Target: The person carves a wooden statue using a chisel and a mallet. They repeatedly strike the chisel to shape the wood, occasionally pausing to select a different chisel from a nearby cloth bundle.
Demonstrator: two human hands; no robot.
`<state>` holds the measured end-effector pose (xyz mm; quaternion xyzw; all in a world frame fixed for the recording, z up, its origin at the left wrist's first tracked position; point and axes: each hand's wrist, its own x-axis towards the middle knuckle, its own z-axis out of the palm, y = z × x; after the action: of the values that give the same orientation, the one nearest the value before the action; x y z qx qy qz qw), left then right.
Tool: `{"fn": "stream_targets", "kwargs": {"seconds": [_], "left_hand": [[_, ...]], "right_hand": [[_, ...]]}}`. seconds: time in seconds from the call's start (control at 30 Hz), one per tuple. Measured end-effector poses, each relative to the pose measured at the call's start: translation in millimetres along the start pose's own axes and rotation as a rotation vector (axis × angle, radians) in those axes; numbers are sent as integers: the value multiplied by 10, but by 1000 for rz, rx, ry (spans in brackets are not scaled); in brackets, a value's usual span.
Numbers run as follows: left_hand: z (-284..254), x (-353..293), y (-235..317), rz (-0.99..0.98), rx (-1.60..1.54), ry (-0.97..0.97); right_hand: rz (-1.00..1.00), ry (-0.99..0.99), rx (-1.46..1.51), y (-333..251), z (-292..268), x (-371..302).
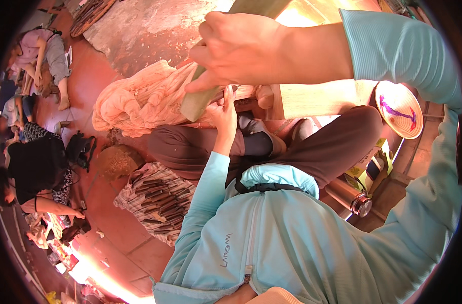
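Observation:
My right hand [241, 48] is raised at the upper middle, its fingers wrapped round a flat wooden mallet [194, 99]. The mallet slants down to the left, in front of part of a pale carved wooden figure [134, 99] with deep folds. Below it, my left hand [225, 117] is closed with the thumb up, beside the carving's right end. A slim dark-handled chisel [222, 96] shows at its fingers, mostly hidden by hand and mallet. Where the chisel's tip rests is hidden. The carving lies just beyond my crossed legs.
Several carving tools [162, 205] lie on a striped cloth at left. A pale wooden block [317, 99] extends right of the carving. Further right are a woven conical hat [399, 110] and a metal flask [350, 197]. Other people [36, 162] sit on the tiled floor at far left.

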<state>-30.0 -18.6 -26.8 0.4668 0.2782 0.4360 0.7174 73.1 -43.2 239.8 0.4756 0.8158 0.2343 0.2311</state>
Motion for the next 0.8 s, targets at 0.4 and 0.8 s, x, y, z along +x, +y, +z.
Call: {"fn": "stream_targets", "kwargs": {"seconds": [0.4, 0.8], "left_hand": [[58, -176, -224, 207, 67, 65], [76, -190, -135, 224, 230, -155]], "right_hand": [[-25, -66, 41, -36, 125, -66], [22, -35, 115, -28, 188, -376]]}}
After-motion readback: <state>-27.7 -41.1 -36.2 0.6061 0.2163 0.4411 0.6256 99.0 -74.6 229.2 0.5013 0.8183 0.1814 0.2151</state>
